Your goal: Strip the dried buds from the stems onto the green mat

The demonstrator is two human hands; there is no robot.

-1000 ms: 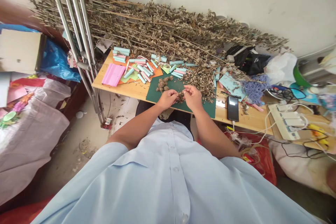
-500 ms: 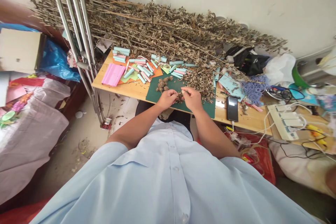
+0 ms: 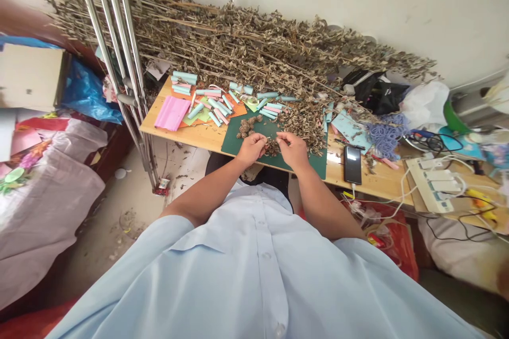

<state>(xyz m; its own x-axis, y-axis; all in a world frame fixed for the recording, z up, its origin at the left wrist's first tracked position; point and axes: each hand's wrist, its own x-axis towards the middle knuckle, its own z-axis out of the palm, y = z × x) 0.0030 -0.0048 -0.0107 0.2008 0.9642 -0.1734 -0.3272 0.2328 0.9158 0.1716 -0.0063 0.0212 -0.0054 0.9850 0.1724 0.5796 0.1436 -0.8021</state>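
Observation:
My left hand (image 3: 251,148) and my right hand (image 3: 293,149) meet over a dark green cutting mat (image 3: 238,141) on a wooden table (image 3: 199,135). Both have their fingers pinched on a small clump of dried plant matter (image 3: 272,146) held between them. A few rounded dried clumps (image 3: 247,126) lie on the mat just beyond my left hand. A loose heap of dried leaves (image 3: 304,122) lies just beyond my right hand.
Long dried branches (image 3: 238,47) cover the back of the table. Rolled paper tubes (image 3: 210,100) and pink paper (image 3: 172,112) lie at the left, a black phone (image 3: 352,158) and a power strip (image 3: 435,184) at the right. Metal poles (image 3: 115,53) stand at the left edge.
My hands have stayed over the mat, their fingers shifting slightly on the dried clump. The view has barely moved.

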